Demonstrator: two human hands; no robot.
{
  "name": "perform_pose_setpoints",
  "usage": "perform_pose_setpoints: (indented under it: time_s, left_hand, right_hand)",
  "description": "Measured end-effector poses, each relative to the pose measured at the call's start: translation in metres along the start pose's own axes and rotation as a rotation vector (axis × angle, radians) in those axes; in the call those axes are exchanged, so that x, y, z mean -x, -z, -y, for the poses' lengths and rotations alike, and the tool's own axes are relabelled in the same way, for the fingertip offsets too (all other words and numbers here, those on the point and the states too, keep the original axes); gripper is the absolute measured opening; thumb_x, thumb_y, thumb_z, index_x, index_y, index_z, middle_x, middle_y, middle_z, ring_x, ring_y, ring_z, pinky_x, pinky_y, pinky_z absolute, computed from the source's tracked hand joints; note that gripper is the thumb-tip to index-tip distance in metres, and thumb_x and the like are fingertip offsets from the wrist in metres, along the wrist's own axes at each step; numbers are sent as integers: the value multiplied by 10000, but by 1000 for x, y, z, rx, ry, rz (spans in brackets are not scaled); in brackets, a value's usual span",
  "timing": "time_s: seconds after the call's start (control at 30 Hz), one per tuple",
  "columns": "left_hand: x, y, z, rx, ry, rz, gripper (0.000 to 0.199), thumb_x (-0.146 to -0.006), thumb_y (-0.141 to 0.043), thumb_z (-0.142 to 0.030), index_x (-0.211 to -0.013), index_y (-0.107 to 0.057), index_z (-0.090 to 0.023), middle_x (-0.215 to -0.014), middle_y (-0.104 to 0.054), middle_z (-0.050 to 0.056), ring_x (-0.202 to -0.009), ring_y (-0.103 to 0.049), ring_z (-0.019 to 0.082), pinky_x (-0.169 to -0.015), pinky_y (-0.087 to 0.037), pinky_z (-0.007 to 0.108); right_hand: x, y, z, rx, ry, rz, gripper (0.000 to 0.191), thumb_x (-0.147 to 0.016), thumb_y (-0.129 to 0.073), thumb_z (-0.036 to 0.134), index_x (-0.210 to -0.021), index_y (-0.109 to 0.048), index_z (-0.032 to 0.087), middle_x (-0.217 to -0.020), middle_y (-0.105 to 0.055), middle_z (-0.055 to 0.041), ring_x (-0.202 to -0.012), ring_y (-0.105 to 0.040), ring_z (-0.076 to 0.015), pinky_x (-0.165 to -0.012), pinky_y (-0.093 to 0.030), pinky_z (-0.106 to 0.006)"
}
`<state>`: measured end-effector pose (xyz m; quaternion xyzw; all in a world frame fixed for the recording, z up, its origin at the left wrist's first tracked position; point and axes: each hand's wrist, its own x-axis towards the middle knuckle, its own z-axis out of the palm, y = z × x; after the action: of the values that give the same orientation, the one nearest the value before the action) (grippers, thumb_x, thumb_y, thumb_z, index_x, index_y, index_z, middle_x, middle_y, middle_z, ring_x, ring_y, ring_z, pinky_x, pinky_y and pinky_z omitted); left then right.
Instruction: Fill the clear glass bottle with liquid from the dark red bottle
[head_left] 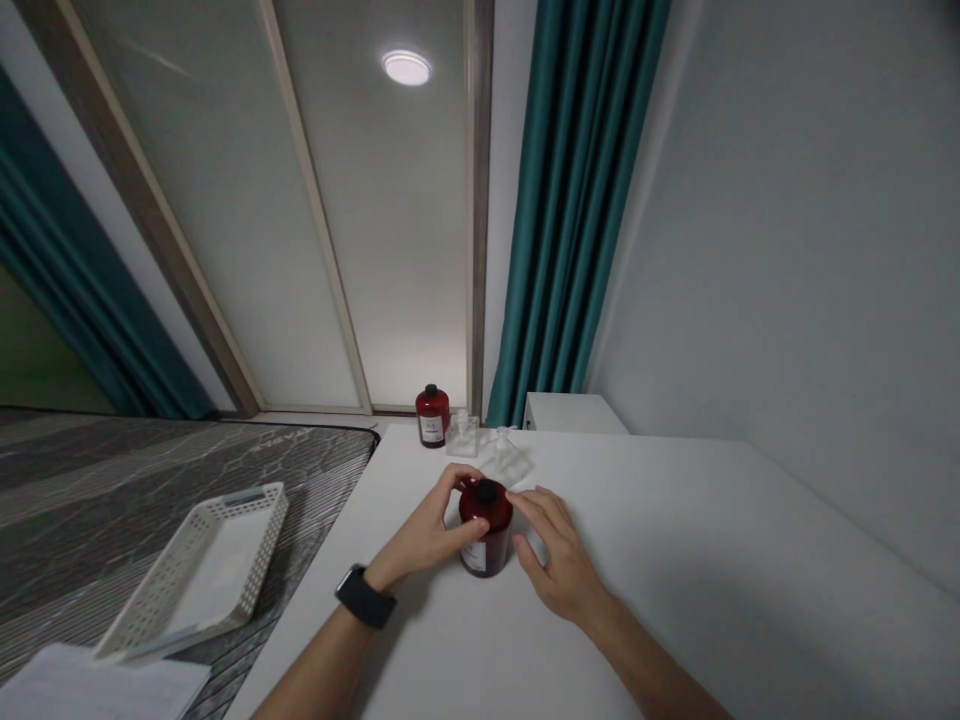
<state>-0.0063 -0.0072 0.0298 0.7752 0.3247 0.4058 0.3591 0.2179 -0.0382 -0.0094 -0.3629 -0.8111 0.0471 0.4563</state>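
A dark red bottle (487, 545) with a black cap and a white label stands upright on the white table in front of me. My left hand (427, 530), with a dark watch on its wrist, curls its thumb and fingers around the bottle's upper left side. On the right side, my right hand (555, 560) has its fingers stretched and apart, the fingertips at the bottle's shoulder. Whether they press on it I cannot tell. Just behind lie two clear plastic packs, one (507, 458) nearer and another (462, 438) farther back, each seemingly with a pump head.
A second red bottle (432, 418) with a black top stands near the table's far edge. Left of the table (637, 560), a white perforated basket (259, 555) and paper sheets (97, 685) rest on a grey striped surface. A white cabinet (574, 412) stands beyond the table.
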Motion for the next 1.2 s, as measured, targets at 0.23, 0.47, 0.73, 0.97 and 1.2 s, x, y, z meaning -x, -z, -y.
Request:
perform_pose_setpoints:
  time_s: [0.23, 0.47, 0.73, 0.97, 1.2]
  left_hand:
    - [-3, -16, 0, -44, -32, -48, 418, -854, -670, -298, -1230, -517, -200, -1189, -554, 92, -1146, -547, 267, -1041, -430, 435]
    - [0, -4, -1, 70, -19, 68, 586, -852, -676, -507, -1309, -504, -183, -1287, -565, 129, -1227, -522, 320, -1081, -393, 492]
    - [1, 3, 2, 57, 39, 62, 532, -837, -713, -370, -1304, -524, -199, -1296, -603, 118, -1226, -551, 307, -1083, -412, 492]
    - [1, 0, -4, -10, 36, 22, 507, -785, -697, -311, -1227, -490, -173, -1210, -589, 110, -1153, -560, 289, -1036, -435, 469]
    - [5, 6, 1, -60, 32, -51, 483, -777, -678, -296, -1194, -464, -183, -1169, -573, 92, -1122, -549, 268, -1024, -440, 442]
  right_hand:
    - [1, -2, -2, -70, -44, 6, 470, -986, -432, 182, -1446, -433, 280, -1314, -627, -91, -1216, -566, -262, -1051, -464, -498]
    - [3, -5, -2, -89, -73, -95, 337, -950, -507, 187, -1275, -556, 261, -1151, -658, -101, -1102, -603, -267, -965, -521, -471]
    - [3, -9, -6, -95, -85, -97, 301, -937, -555, 196, -1225, -593, 271, -1110, -708, -78, -1067, -639, -266, -972, -520, -488]
    - [3, -10, -7, -129, -108, -8, 365, -927, -576, 184, -1282, -567, 267, -1189, -687, -85, -1103, -641, -256, -947, -547, -448]
    - [-10, -20, -5, -136, -80, 57, 398, -926, -560, 172, -1312, -542, 270, -1170, -685, -87, -1095, -639, -267, -952, -543, -469]
